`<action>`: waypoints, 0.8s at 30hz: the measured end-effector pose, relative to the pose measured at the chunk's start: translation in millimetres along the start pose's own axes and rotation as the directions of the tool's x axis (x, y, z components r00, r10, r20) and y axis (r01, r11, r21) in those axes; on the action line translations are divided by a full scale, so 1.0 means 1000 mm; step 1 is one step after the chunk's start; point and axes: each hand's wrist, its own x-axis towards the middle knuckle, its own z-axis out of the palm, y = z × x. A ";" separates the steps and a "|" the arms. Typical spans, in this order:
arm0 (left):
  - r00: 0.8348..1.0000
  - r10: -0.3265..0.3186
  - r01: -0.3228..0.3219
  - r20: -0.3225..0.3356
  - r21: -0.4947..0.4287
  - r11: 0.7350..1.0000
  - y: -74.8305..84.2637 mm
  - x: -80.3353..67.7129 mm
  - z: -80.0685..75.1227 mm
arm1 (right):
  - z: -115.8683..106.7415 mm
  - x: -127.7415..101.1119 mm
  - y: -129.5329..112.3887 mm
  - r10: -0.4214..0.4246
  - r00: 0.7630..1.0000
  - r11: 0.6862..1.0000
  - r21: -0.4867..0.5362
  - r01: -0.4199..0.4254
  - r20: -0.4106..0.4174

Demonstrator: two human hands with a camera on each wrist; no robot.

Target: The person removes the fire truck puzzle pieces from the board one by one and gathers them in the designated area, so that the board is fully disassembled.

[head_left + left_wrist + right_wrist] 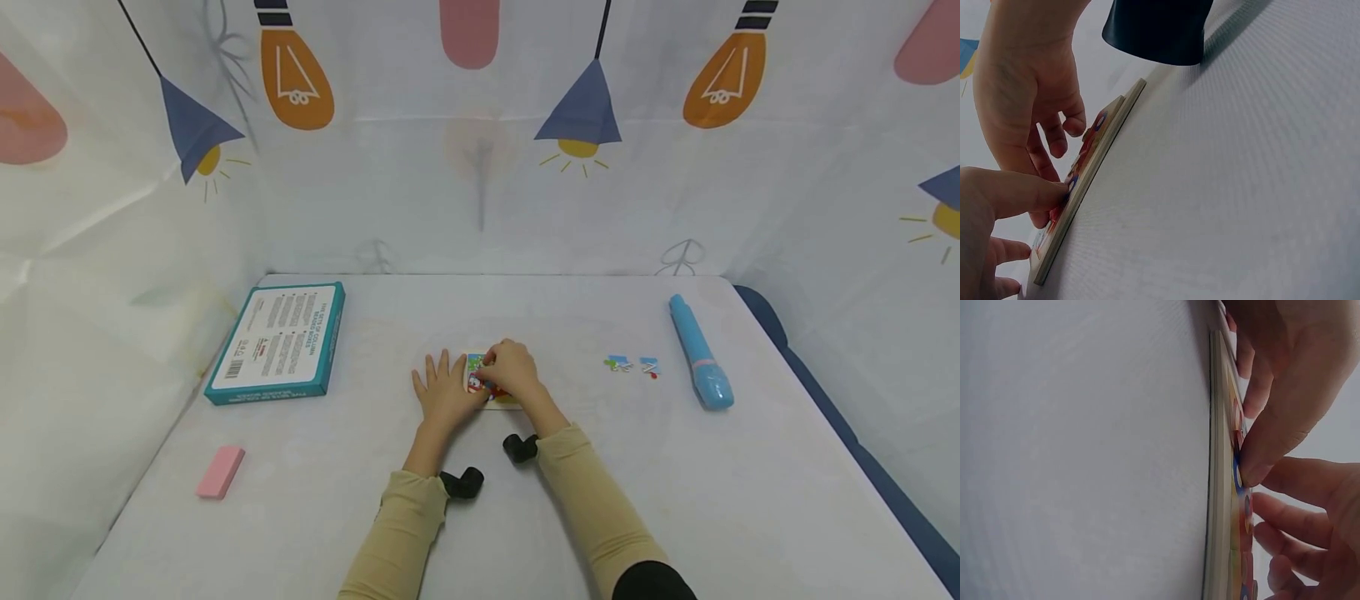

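Observation:
A small wooden jigsaw puzzle (474, 377) with a colourful printed picture lies flat on the white table, partly covered by both hands. My left hand (444, 396) lies at its left side with fingers spread, and in the left wrist view its thumb (1035, 195) presses on the picture. From the right, my right hand (517, 371) reaches over the puzzle with bent fingers, its fingertips at the picture's surface close to the left thumb. I cannot tell whether they pinch a piece. Two loose puzzle pieces, one (618, 363) beside another (650, 366), lie to the right.
A teal-edged box (273, 342) lies at the back left, with a pink block (221, 472) in front of it. At the right is a light-blue pen-shaped object (701, 354). White printed curtains (420, 192) surround the table at the back and sides.

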 end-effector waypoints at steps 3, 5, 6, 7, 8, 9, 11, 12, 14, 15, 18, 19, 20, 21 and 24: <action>1.000 -0.002 0.002 0.002 -0.002 1.000 0.000 0.000 0.000 | 0.000 0.000 0.000 0.004 1.000 1.000 0.030 -0.004 0.014; 1.000 -0.002 0.002 0.003 -0.005 1.000 0.000 0.000 -0.001 | 0.000 0.000 0.001 0.000 1.000 0.997 0.073 -0.001 0.012; 1.000 -0.001 0.001 0.003 -0.007 1.000 0.000 -0.001 -0.001 | 0.000 0.000 0.002 -0.003 1.000 0.995 0.095 0.003 0.010; 1.000 0.000 0.000 0.003 -0.010 1.000 0.000 -0.001 -0.001 | 0.001 0.000 0.003 -0.007 1.000 0.993 0.116 0.006 0.008; 1.000 0.001 -0.001 0.002 -0.012 1.000 0.000 -0.002 -0.001 | 0.001 0.000 0.003 -0.012 1.000 0.991 0.135 0.012 0.001; 1.000 0.002 -0.002 0.003 -0.013 1.000 0.001 -0.002 -0.002 | 0.001 0.000 0.004 -0.017 1.000 0.989 0.148 0.018 -0.008; 1.000 0.000 0.000 0.002 -0.013 1.000 0.001 -0.002 -0.002 | 0.002 0.000 0.006 -0.025 0.999 0.986 0.167 0.029 -0.025; 1.000 0.001 -0.001 -0.002 -0.013 1.000 0.001 -0.002 -0.002 | 0.002 0.001 0.007 -0.026 0.999 0.984 0.177 0.032 -0.034; 1.000 0.000 0.000 -0.004 -0.006 1.000 0.002 -0.002 -0.001 | 0.004 0.002 0.008 -0.021 0.999 0.978 0.204 0.030 -0.047; 1.000 -0.001 0.001 -0.006 -0.003 1.000 0.002 -0.002 -0.001 | 0.005 0.002 0.009 -0.016 0.999 0.975 0.221 0.027 -0.052; 1.000 -0.001 0.001 -0.008 0.008 1.000 0.001 -0.001 0.000 | 0.007 0.003 0.012 0.004 0.999 0.959 0.283 0.011 -0.055; 1.000 -0.002 0.002 -0.008 0.011 1.000 0.001 -0.001 0.000 | 0.007 0.004 0.012 0.010 0.998 0.953 0.304 0.007 -0.055; 1.000 -0.003 0.003 -0.008 0.010 1.000 0.001 -0.001 0.000 | 0.007 0.004 0.013 0.015 0.998 0.945 0.327 0.005 -0.057; 1.000 -0.004 0.004 -0.008 0.009 1.000 0.001 -0.001 0.000 | 0.007 0.005 0.013 0.017 0.998 0.937 0.350 0.003 -0.056; 1.000 -0.006 0.006 -0.012 0.001 1.000 0.001 0.000 0.000 | 0.008 0.006 0.013 0.003 0.999 0.923 0.384 0.013 -0.041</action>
